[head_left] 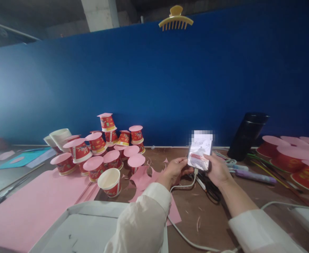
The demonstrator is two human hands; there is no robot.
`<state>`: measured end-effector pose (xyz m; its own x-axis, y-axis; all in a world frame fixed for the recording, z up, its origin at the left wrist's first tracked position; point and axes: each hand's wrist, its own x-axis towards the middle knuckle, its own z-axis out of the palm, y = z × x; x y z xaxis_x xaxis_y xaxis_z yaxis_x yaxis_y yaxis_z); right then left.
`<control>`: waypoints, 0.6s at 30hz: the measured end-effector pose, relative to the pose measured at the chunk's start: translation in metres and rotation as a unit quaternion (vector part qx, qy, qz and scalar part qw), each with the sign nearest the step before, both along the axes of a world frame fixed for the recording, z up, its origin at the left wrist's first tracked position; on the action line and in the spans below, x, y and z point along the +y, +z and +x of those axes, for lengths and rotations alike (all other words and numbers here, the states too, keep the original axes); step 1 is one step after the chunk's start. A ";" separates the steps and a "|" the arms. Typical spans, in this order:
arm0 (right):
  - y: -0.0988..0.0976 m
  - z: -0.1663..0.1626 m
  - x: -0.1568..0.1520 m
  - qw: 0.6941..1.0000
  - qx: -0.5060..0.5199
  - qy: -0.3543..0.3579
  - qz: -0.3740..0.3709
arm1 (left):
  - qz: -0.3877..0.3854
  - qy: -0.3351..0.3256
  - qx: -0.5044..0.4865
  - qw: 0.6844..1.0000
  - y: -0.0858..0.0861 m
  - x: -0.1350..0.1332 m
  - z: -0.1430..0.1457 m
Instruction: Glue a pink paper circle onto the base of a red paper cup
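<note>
A smartphone (pixel 199 154) with a lit screen is held upright above the brown table (pixel 196 207). My left hand (pixel 175 170) grips its lower left edge with curled fingers. My right hand (pixel 217 170) wraps around its right side. A white charging cable (pixel 182 186) hangs from the phone's bottom and runs back across the table toward me. Both arms wear white sleeves.
A pile of red paper cups (pixel 101 147) with pink paper discs stands at the left, one cup (pixel 110 182) lying open. Pink paper sheets (pixel 30 207), a white tray (pixel 83 225), a black cylinder (pixel 246 135), pens and scissors (pixel 209 186), red bowls (pixel 296 161) right. Blue partition (pixel 154 80) behind.
</note>
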<state>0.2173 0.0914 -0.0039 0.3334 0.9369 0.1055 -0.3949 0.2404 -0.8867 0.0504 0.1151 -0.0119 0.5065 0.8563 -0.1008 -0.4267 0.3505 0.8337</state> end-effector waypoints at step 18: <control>0.003 -0.003 0.000 1.000 0.014 0.004 -0.003 | 0.009 0.001 0.009 1.000 0.006 -0.004 -0.002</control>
<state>0.2147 0.0912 -0.0011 0.3294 0.9398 0.0909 -0.4215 0.2326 -0.8765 0.0487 0.1114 -0.0055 0.5031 0.8591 -0.0946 -0.4126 0.3349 0.8471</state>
